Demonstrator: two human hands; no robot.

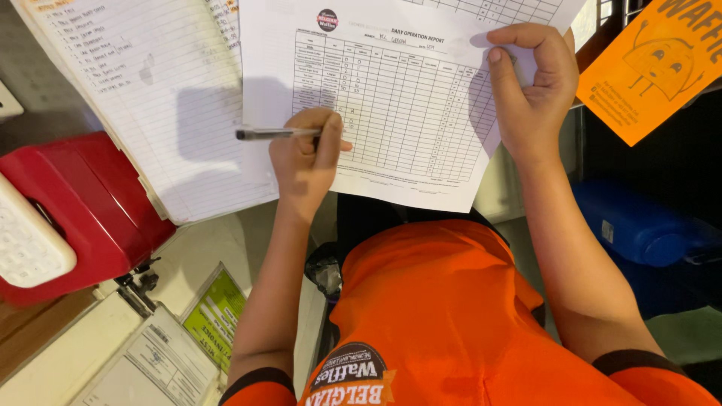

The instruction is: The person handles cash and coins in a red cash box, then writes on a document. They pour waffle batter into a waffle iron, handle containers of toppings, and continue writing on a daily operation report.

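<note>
A printed white form sheet (406, 98) with a ruled table lies in front of me, partly over a counter edge. My left hand (304, 154) is closed around a grey pen (271, 134), its tip down on the left columns of the form and its back end pointing left. My right hand (532, 83) pinches the form's right edge near the top, fingers curled over the paper. My orange shirt (444, 316) fills the bottom of the view.
A lined notebook page (150, 90) with handwriting lies left of the form. A red device with a white keypad (68, 210) sits at far left. A clipboard with papers and a green card (214, 316) lie lower left. An orange flyer (654, 60) and a blue container (639, 225) are at right.
</note>
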